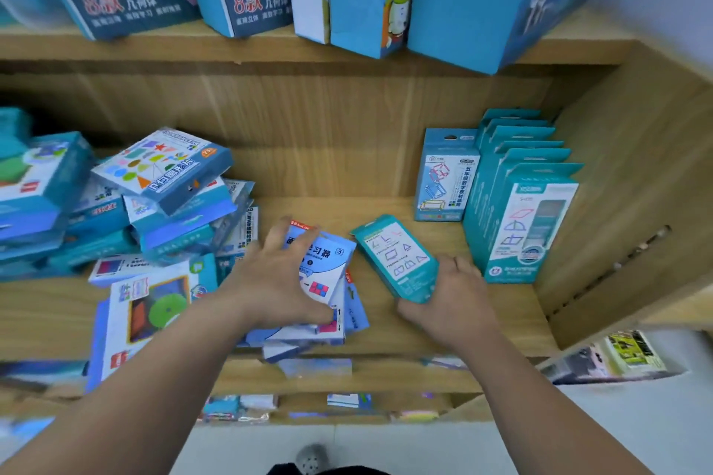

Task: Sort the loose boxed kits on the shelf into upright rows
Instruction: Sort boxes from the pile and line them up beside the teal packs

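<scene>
A teal boxed kit [395, 256] printed with geometric outlines lies tilted on the wooden shelf [455, 320], and my right hand [449, 295] grips its near end. My left hand [279, 278] rests with spread fingers on a small stack of light-blue kits [328, 266] lying flat at the shelf's middle. At the right, a row of teal kits [521, 212] stands upright against the side panel, with one blue kit [445, 177] upright beside it. A loose heap of blue boxes [162, 197] fills the left.
The shelf above carries tall blue boxes [455, 0] that overhang its edge. A white-and-blue box [154, 305] lies flat at the front left. The wooden side wall [636, 185] closes the shelf on the right. Lower shelves hold more small packs [347, 399].
</scene>
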Action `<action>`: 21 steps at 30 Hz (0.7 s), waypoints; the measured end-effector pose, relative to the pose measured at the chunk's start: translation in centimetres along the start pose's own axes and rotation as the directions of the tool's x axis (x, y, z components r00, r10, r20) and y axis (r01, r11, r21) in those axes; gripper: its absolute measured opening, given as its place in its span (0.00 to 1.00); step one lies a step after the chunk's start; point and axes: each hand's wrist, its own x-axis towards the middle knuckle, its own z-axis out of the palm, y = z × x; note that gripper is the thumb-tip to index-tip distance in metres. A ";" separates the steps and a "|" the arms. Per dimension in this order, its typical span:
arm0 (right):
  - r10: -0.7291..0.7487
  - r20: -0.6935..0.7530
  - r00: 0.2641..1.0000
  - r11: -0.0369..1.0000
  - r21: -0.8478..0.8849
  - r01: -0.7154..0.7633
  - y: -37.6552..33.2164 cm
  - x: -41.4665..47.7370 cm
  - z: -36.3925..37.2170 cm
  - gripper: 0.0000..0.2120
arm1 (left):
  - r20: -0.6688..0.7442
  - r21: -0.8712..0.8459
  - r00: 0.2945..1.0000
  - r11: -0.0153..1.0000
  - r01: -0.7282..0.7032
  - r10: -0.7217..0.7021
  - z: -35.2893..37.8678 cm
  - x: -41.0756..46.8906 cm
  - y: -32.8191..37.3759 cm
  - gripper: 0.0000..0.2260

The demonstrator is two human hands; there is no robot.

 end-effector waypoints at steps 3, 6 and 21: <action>-0.055 -0.099 0.994 0.997 0.047 0.060 1.0 -0.6 -0.5 0.40 | -0.016 0.025 0.999 0.999 0.029 -0.028 0.2 -0.1 0.5 0.56; -0.085 -0.157 0.984 0.978 0.176 0.113 1.8 -1.4 -1.8 0.39 | -0.167 -0.072 0.986 0.997 -0.037 0.024 0.0 -0.8 2.2 0.54; -0.233 0.211 0.949 0.360 0.925 -0.117 6.5 -5.6 -8.3 0.14 | -0.139 -0.955 0.975 0.236 -0.178 0.173 3.8 1.3 15.1 0.13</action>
